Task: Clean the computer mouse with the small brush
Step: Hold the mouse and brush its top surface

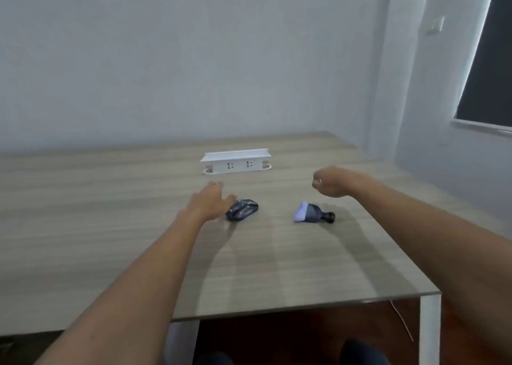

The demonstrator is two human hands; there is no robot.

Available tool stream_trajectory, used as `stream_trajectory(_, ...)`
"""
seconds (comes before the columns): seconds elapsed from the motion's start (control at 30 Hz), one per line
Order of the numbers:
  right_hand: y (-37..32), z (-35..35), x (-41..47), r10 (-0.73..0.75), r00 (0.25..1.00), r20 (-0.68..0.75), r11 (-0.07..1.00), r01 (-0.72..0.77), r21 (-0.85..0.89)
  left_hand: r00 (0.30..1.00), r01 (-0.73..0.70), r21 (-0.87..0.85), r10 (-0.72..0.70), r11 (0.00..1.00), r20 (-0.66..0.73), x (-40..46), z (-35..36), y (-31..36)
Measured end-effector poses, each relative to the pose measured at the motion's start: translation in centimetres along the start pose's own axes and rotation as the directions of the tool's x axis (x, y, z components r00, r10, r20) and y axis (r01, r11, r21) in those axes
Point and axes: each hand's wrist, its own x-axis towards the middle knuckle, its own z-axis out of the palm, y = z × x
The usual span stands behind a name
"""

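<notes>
A dark patterned computer mouse (242,210) lies on the wooden table (110,226). My left hand (207,201) hovers just left of it with fingers spread, the thumb close to the mouse's left side; it holds nothing. To the right lies the small brush (313,212), with pale bristles pointing left and a short black handle pointing right. My right hand (331,181) hangs above and slightly behind the brush, fingers curled inward and nothing in them.
A white power strip box (235,161) stands on the table behind the mouse. The table's front edge (304,305) and a white leg (429,331) are near me on the right. A wall and a window (487,59) lie beyond.
</notes>
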Motion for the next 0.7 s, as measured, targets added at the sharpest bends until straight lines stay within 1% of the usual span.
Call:
stream_trajectory(0.07, 0.3, 0.5, -0.6, 0.035, 0.997, 0.064, 0.999, -0.035, 0.009, 1.000, 0.018, -0.034, -0.017, 0.999, 0.019, -0.4, 0.9, -0.1)
stream_trajectory(0.17, 0.8, 1.3, -1.7, 0.033, 0.990, 0.134, 0.998, -0.039, 0.046, 0.999, 0.003, -0.060, 0.000, 0.998, 0.040, -0.8, 2.4, -0.6)
stream_trajectory(0.4, 2.0, 3.1, -2.8, -0.038, 0.981, 0.188, 0.990, 0.012, 0.139, 1.000, 0.005, -0.129, -0.003, 0.992, 0.011, -1.2, 3.8, -0.7)
stream_trajectory(0.57, 2.7, 3.6, -2.7, -0.079, 0.980, 0.182, 0.983, 0.046, 0.179, 0.999, -0.017, -0.188, 0.010, 0.982, -0.036, -1.1, 4.5, -0.7)
stream_trajectory(0.7, 3.0, 3.7, -2.2, -0.106, 0.976, 0.192, 0.975, 0.064, 0.215, 0.998, -0.007, -0.251, -0.008, 0.968, -0.061, -1.1, 4.6, -0.8)
